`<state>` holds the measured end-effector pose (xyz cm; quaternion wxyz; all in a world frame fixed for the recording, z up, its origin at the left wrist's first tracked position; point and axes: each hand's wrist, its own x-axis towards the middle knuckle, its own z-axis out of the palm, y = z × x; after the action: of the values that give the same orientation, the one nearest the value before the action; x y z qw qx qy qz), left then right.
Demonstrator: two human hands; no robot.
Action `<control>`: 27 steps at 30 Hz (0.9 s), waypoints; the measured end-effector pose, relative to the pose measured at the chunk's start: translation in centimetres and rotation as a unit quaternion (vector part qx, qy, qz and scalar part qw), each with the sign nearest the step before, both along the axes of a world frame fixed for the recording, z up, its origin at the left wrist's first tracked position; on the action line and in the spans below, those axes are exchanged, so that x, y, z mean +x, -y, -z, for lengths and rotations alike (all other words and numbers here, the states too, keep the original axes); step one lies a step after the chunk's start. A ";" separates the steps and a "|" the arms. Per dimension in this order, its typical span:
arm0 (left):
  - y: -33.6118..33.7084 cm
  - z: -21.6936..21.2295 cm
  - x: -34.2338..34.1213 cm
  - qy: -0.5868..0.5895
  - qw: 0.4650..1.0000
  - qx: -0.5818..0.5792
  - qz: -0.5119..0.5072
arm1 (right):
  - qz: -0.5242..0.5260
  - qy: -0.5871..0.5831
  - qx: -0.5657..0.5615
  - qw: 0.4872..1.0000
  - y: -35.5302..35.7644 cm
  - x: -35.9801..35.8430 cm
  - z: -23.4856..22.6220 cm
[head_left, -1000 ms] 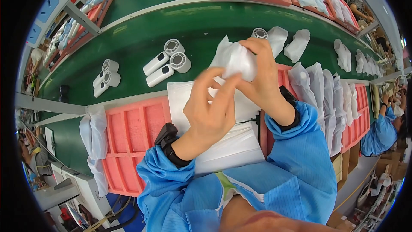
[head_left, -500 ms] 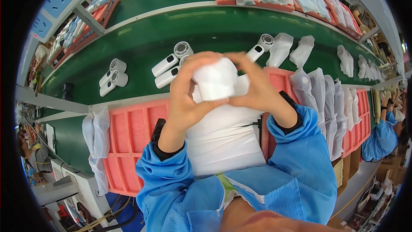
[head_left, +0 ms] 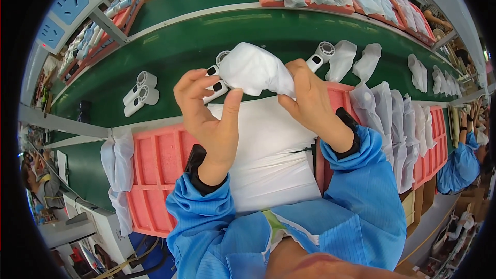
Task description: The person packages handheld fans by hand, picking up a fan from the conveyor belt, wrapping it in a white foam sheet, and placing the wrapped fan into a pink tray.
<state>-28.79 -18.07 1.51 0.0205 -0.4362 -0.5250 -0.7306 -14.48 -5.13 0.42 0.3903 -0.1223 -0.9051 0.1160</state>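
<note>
My right hand (head_left: 314,104) pinches one end of a white soft bag (head_left: 253,68) that bulges round something bulky; the contents are hidden. Beside its other end, my left hand (head_left: 209,121) is open, with thumb and fingers spread and nothing in its grasp. Below both hands lies a stack of flat white bags (head_left: 274,163). Just beyond my left hand, white handheld fans (head_left: 217,91) with dark oval panels rest on the green conveyor belt (head_left: 178,46), partly covered by the bag and fingers.
Pink compartment trays (head_left: 155,157) flank the stack; bagged items (head_left: 395,124) line the right one. More bare fans (head_left: 142,94) lie at left on the belt, bagged ones (head_left: 341,62) at right. A metal post (head_left: 64,121) stands left. Another person's blue sleeve (head_left: 460,168) shows far right.
My left hand has come away from the bag and spread its fingers. The bag has risen away from me and tilted, held by the right hand. Fans on the belt have shifted slightly right.
</note>
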 end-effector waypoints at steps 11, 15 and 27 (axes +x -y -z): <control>0.7 -0.3 -0.4 -0.248 0.963 -0.003 -0.107 | 0.035 -0.039 -0.040 0.998 2.0 -0.4 -0.1; 0.2 -0.3 -2.4 -0.115 0.988 -0.006 -0.098 | -0.058 0.062 -0.215 0.973 1.6 0.9 -1.4; -3.2 6.4 3.8 -0.225 0.939 -0.231 0.116 | 0.293 0.344 -0.074 0.889 -10.3 -5.0 10.3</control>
<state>-24.95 -14.83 -4.90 -0.0488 -0.6397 -0.6066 -0.4695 -19.45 5.19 -9.83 0.0603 -0.4426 -0.8946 0.0139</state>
